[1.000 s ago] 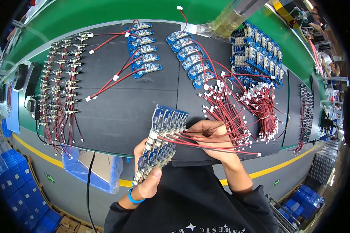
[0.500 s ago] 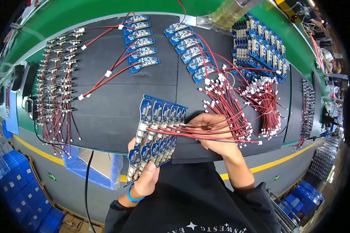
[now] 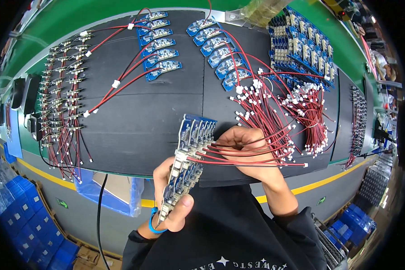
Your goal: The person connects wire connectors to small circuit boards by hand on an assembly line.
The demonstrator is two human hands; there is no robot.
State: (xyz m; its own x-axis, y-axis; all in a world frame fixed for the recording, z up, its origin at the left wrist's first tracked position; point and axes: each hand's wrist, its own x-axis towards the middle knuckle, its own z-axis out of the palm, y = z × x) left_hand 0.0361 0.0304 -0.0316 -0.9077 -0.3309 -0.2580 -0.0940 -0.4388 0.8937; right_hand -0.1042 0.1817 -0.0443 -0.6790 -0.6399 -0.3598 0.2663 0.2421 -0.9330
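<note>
In my left hand is a panel of blue circuit boards, gripped by its lower part with the thumb in front and the fingers behind. The panel stands tilted, seen nearly edge-on. Several red-and-black cables run from white sockets on its middle toward the right. My right hand is closed at the panel's right edge, fingers curled around a cable end. The cables pass across its palm, and its fingertips are partly hidden by the panel.
Loose cables and a tied cable bundle lie right on the black mat. Behind them is a stack of board panels. Two wired board strips lie at the back; rows of wired boards stand left.
The panel in my left hand has turned more edge-on and shifted slightly right. My right hand stays at its edge, and the attached cables have moved a little. The whole view has shifted slightly.
</note>
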